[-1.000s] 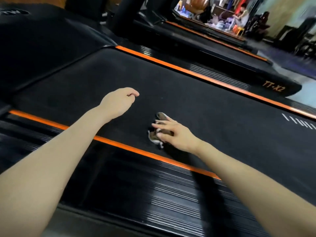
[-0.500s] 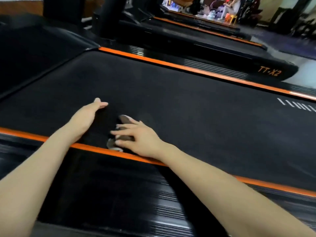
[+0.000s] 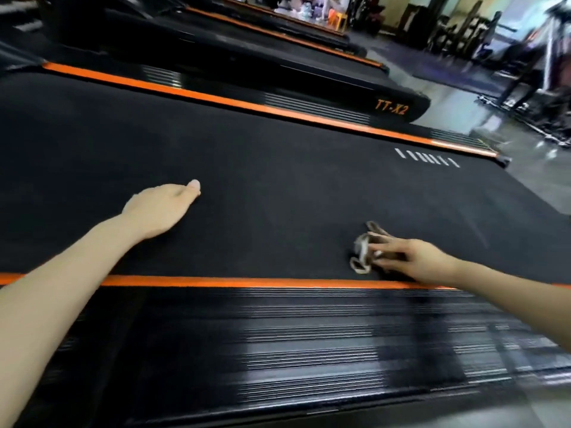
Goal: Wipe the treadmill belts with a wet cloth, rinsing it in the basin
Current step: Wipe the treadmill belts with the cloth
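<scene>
Right hand [image 3: 414, 261]: fingers extended and fairly flat, pressing down on the cloth [image 3: 362, 253]; nothing is clamped in the fingers. Motion blur hides finer detail.

Cloth: small, crumpled, grey-brown with pale edges. It lies on the treadmill belt [image 3: 278, 180], toward the near edge, just beyond the near orange stripe [image 3: 247, 282], partly under the right fingertips.

Left hand [image 3: 160, 208]: fingers straight and together, holding nothing, palm down over the belt, well apart from the cloth. Contact with the belt cannot be determined.

Belt: black, with 1 row of short white marks [image 3: 428, 158] near its far right end. The ribbed side rail [image 3: 278, 335] runs along the near side. A neighbouring treadmill bears the label "TT-X2" [image 3: 391, 107].
</scene>
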